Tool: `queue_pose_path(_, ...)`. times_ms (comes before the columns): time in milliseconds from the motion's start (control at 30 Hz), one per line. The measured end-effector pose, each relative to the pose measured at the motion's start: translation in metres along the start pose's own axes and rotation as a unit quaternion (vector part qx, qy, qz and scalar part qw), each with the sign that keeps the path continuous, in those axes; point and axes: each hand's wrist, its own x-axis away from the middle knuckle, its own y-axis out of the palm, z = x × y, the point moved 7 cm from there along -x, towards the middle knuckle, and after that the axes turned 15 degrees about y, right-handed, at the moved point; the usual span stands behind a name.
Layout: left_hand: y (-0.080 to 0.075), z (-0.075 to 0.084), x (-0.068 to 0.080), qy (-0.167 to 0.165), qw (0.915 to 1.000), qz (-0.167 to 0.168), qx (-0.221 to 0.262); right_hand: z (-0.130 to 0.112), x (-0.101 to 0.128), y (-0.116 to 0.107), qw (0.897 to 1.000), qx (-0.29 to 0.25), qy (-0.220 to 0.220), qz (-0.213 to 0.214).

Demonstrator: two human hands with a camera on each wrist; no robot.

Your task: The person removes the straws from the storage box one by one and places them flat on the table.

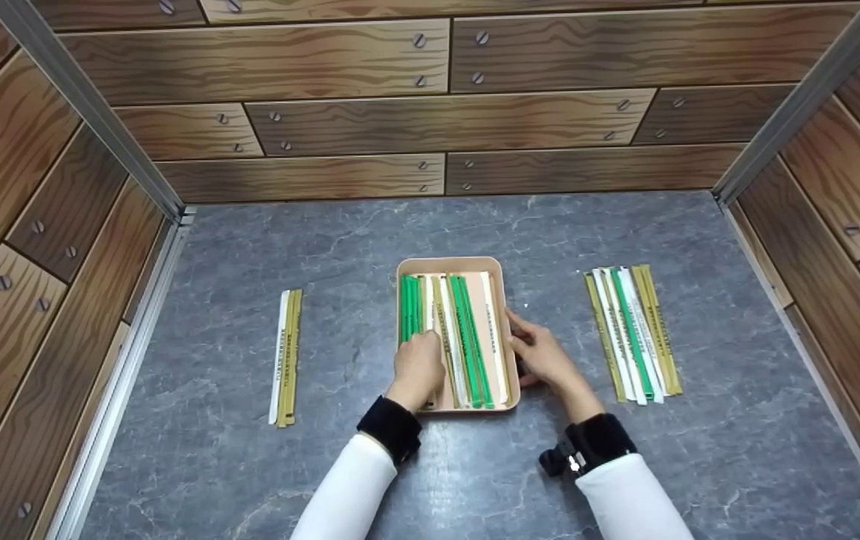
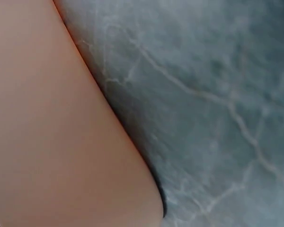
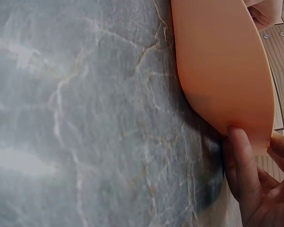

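Presently the left hand (image 1: 416, 369) rests curled among the paper-wrapped sticks (image 1: 467, 341) in the peach tray (image 1: 450, 265); the right hand (image 1: 542, 352) grips its right rim on the grey surface (image 1: 370, 247).

We see a beige tray (image 1: 450, 264) at the centre of the grey worktop (image 1: 355, 240), holding green, white and olive strips (image 1: 467, 337) laid lengthwise. Our left hand (image 1: 417, 367) rests on the strips at the tray's near-left part. Our right hand (image 1: 542, 352) touches the tray's right rim. A pair of strips (image 1: 286, 356) lies towards the left edge, a larger group of strips (image 1: 633, 334) towards the right edge.
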Motion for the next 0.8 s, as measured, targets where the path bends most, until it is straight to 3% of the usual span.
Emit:
queue_pose_path(233, -0.004, -0.006, 0.004, -0.026, 0.9983, -0.018, 0.049, 0.001, -0.001, 0.001, 1.000, -0.002, -0.001, -0.006)
queue_pose_path(433, -0.019, -0.009, 0.012, -0.032, 0.9942, -0.013, 0.102, 0.002, -0.001, 0.000, 1.000, -0.004, -0.001, -0.005)
queue_pose_path(633, -0.042, -0.015, 0.028, -0.038, 0.9894, 0.010, 0.140, 0.001, 0.000, 0.000, 1.000, -0.005, 0.001, -0.008)
queue_pose_path(800, -0.066, -0.036, 0.045, -0.043, 0.9898, 0.050, 0.126, 0.000, 0.000, -0.001, 1.000, 0.009, -0.002, 0.002)
